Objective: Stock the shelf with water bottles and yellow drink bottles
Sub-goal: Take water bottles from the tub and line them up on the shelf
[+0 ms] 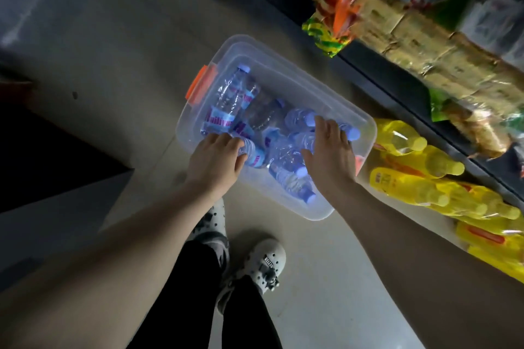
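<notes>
Left hand (217, 160) curls its fingers round a water bottle (252, 153) in the clear bin (198, 133) on the floor; right hand (330, 150) lies flat and spread on the neighbouring bottles, gripping none, probably steadying the loose heap. Yellow drink bottles (419, 176) lie just beside the bin, at the foot of the shelf (397, 88). Snack packets (425, 45) already crowd the shelf above. Person's shoes (263, 266) stand near the bin.
</notes>
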A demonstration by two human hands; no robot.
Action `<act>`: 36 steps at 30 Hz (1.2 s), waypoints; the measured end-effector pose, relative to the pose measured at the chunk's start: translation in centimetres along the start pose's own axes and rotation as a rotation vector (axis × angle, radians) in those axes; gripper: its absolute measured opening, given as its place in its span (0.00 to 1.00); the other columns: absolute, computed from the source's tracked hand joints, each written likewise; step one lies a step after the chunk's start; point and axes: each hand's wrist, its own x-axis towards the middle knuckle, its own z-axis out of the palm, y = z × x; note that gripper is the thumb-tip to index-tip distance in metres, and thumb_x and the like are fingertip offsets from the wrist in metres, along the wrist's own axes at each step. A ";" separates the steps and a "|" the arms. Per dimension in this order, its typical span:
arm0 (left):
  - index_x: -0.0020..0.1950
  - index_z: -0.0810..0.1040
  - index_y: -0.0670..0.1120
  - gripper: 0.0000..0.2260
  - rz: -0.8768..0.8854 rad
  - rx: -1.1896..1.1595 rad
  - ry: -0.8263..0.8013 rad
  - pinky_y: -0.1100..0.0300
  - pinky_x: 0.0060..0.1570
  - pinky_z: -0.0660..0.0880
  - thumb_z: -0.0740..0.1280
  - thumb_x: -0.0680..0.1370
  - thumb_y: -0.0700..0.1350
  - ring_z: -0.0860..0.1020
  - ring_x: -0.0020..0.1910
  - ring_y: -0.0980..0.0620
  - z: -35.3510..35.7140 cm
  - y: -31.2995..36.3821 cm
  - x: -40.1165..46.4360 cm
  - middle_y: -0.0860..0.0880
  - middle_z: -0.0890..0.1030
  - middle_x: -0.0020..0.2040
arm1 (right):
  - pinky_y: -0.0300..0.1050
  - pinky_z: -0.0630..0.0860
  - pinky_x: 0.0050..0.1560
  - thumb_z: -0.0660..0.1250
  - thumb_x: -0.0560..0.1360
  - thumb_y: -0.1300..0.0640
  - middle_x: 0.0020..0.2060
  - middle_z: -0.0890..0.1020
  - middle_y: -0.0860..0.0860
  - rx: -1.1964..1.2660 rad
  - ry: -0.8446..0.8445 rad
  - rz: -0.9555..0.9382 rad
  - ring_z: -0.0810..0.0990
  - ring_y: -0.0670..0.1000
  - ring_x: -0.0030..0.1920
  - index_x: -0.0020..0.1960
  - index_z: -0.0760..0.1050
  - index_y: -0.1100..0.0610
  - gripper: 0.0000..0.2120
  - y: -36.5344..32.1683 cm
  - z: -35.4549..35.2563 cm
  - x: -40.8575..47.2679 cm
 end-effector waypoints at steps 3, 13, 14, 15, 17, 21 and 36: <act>0.51 0.81 0.45 0.09 0.006 0.054 -0.010 0.51 0.44 0.74 0.69 0.75 0.49 0.78 0.45 0.40 3.1 -1.0 0.6 0.44 0.82 0.45 | 0.55 0.68 0.60 0.70 0.75 0.51 0.63 0.72 0.59 -0.066 0.070 -0.002 0.73 0.62 0.60 0.73 0.64 0.57 0.30 0.1 2.1 2.2; 0.44 0.81 0.47 0.15 0.071 0.202 0.160 0.49 0.47 0.69 0.56 0.79 0.49 0.75 0.44 0.43 5.6 -2.1 0.4 0.48 0.79 0.39 | 0.54 0.74 0.52 0.69 0.78 0.53 0.62 0.71 0.59 0.118 0.045 0.097 0.78 0.65 0.55 0.69 0.64 0.57 0.24 -0.7 5.3 6.4; 0.44 0.81 0.47 0.15 0.080 0.203 0.158 0.49 0.47 0.69 0.56 0.79 0.49 0.74 0.44 0.43 5.6 -2.2 0.5 0.48 0.79 0.39 | 0.54 0.75 0.52 0.70 0.77 0.53 0.60 0.72 0.59 0.128 0.044 0.111 0.79 0.64 0.54 0.68 0.64 0.57 0.24 -0.7 5.3 6.7; 0.45 0.81 0.47 0.15 0.086 0.204 0.147 0.49 0.47 0.69 0.56 0.80 0.49 0.74 0.45 0.43 5.6 -2.3 0.5 0.48 0.79 0.40 | 0.54 0.75 0.52 0.70 0.77 0.53 0.59 0.74 0.59 0.143 0.045 0.124 0.79 0.64 0.53 0.67 0.64 0.57 0.24 -0.7 5.2 7.0; 0.46 0.81 0.47 0.16 0.096 0.221 0.133 0.49 0.47 0.69 0.55 0.80 0.50 0.74 0.45 0.43 5.5 -2.3 0.4 0.48 0.79 0.40 | 0.54 0.75 0.52 0.71 0.76 0.54 0.56 0.76 0.59 0.188 0.049 0.136 0.80 0.64 0.52 0.65 0.64 0.56 0.23 -0.7 5.1 7.3; 0.46 0.81 0.47 0.16 0.085 0.207 0.047 0.50 0.47 0.70 0.56 0.80 0.52 0.75 0.46 0.43 5.0 -2.3 0.4 0.48 0.80 0.42 | 0.51 0.72 0.48 0.70 0.75 0.57 0.50 0.79 0.58 0.336 0.057 0.158 0.80 0.62 0.49 0.60 0.67 0.55 0.18 -0.1 3.4 6.7; 0.70 0.69 0.52 0.21 -0.059 0.240 -0.659 0.56 0.58 0.74 0.62 0.79 0.57 0.77 0.61 0.47 -23.1 3.1 -3.5 0.49 0.77 0.64 | 0.45 0.69 0.40 0.77 0.68 0.52 0.45 0.78 0.44 0.618 0.215 -0.009 0.77 0.54 0.43 0.57 0.68 0.49 0.24 -0.6 -34.0 -9.4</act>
